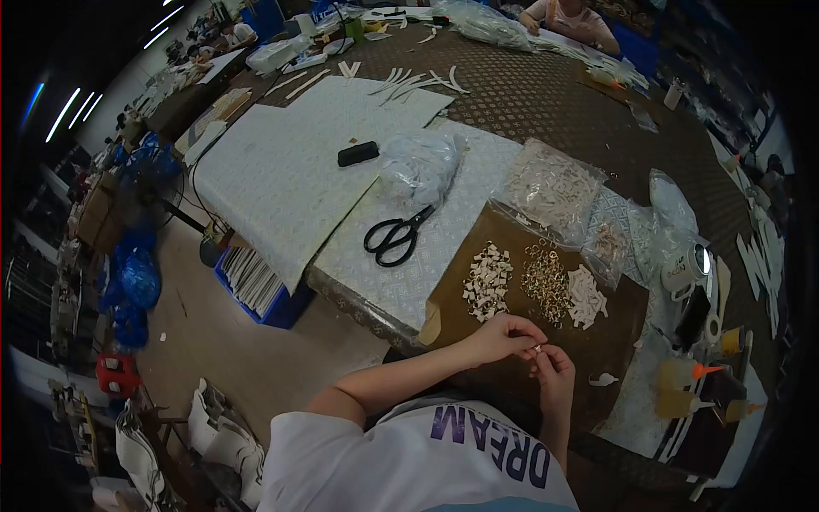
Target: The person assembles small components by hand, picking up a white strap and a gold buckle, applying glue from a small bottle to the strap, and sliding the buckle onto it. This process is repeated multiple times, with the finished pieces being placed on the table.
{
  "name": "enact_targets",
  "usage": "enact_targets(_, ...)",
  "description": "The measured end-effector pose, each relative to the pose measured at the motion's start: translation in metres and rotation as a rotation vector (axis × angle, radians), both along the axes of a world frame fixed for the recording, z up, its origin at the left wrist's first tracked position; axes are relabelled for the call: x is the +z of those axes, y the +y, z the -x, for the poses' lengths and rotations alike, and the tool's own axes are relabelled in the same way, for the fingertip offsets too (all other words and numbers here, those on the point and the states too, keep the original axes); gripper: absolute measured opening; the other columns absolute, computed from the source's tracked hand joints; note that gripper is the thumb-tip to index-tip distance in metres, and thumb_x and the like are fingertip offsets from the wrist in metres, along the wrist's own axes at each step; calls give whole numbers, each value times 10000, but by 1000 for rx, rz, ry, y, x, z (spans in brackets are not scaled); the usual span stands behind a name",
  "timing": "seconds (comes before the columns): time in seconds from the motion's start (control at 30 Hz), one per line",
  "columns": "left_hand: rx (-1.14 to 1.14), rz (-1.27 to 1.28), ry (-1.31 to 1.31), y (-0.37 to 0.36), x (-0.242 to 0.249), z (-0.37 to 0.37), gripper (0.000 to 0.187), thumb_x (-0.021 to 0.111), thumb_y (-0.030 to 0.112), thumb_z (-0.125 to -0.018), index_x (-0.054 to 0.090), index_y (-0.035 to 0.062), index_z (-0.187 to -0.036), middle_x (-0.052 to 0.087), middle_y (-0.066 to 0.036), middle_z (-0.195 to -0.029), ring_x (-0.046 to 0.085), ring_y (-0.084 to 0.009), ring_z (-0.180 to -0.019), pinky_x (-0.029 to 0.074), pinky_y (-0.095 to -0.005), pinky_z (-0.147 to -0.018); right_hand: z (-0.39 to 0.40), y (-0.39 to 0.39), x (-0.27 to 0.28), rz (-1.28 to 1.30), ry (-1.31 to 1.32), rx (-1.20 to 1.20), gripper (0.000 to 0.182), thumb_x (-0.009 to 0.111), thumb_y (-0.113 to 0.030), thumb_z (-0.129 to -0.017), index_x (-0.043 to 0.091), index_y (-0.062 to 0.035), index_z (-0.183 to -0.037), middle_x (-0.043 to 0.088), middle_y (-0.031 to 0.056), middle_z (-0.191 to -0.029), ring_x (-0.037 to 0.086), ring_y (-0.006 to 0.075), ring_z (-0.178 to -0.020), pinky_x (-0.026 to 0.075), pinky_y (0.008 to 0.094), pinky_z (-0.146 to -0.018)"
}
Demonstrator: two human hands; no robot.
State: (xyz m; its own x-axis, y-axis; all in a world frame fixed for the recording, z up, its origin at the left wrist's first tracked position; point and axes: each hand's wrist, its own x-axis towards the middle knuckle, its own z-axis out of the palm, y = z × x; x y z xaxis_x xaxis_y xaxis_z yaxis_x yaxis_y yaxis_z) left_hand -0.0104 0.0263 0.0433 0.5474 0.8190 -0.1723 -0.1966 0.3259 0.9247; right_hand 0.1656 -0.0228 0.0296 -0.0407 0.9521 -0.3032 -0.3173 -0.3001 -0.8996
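My left hand (505,338) and my right hand (554,367) meet over the near part of a brown mat, fingertips pinched together. Between them shows a small white piece (537,348), too small to make out fully. Just beyond my hands lie three loose piles: small folded white pieces (487,282), gold-coloured metal rings or buckles (547,282), and short white strips (586,297). The brown mat (461,299) lies under all of them. To the right of my right hand rests a small whitish object (603,379).
Black-handled scissors (397,239), a plastic bag (420,166) and a black case (357,154) lie ahead. A clear bag of white pieces (553,188) borders the mat. At right stand a mug (685,271) and orange-tipped bottles (680,374). Another person (573,24) sits across the table.
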Motion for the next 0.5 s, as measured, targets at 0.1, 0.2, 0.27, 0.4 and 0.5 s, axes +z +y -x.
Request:
enact_targets(0.1,-60,101,-70,-3,4,2,202,518,18,-889,613,-21,-1063,646,-82,-937,626,-113,-806,524,-237,-746,-3,-2,6,37,-14,16,107,586,-65,-862,588,-13,-955,614,39,-788,548,82,-619,463,211,-584)
enact_targets(0.2,-115,162,-139,-6,8,3,210,529,37,-893,608,-14,-1081,643,-82,-965,624,-117,-839,516,-239,-768,-3,-1,7,38,14,3,71,588,-52,-854,578,-21,-918,610,39,-771,552,82,-619,455,205,-580)
enact_targets(0.27,-131,184,-161,-8,10,4,212,548,56,-892,606,-9,-1085,643,-80,-972,623,-118,-853,511,-239,-776,-2,-2,6,21,47,-12,59,593,-44,-847,574,-24,-899,609,40,-763,556,83,-622,451,203,-579)
enact_targets(0.4,-107,146,-126,-10,5,6,210,607,74,-862,623,-11,-1053,652,-74,-934,624,-112,-828,508,-233,-760,1,-6,6,-66,-40,-31,62,602,-32,-836,573,-18,-888,610,43,-761,570,92,-639,458,210,-598)
enact_targets(0.5,-61,58,-66,-13,5,5,198,646,65,-824,640,-27,-999,665,-82,-867,632,-118,-778,513,-229,-718,4,-10,14,-103,-143,-43,77,609,-18,-826,580,-3,-896,616,46,-773,585,100,-667,472,220,-636)
